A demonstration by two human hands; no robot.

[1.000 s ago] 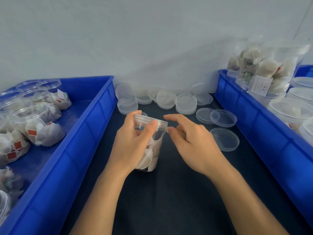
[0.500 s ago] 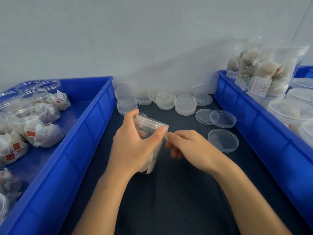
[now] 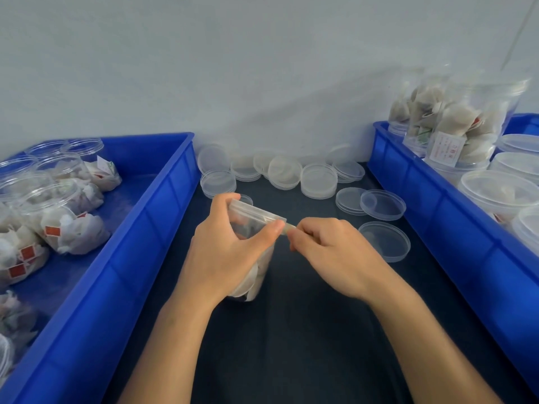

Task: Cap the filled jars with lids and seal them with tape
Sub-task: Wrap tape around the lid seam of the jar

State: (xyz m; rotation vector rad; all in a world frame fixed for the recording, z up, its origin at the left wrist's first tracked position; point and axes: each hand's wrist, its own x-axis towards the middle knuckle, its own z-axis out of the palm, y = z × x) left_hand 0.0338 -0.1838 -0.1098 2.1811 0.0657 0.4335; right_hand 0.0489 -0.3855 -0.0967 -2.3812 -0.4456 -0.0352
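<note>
Single head-mounted wide-angle view, looking forward and down from close above the dark tabletop (image 3: 306,345); the wall (image 3: 262,68) closes the far side, with blue bins (image 3: 122,258) at both edges.

A big blue bin (image 3: 140,243) sits on the left side of the frame. Another blue bin (image 3: 455,217) sits on the right side. A second blue edge (image 3: 522,123) peeks out behind it at the far right. Between the two bins lies a dark mat (image 3: 291,345), and it runs from the middle down to the bottom of the frame. A plain pale wall (image 3: 233,68) fills the whole top half. A thin line (image 3: 522,27) slants down the wall in the upper right corner.
</note>
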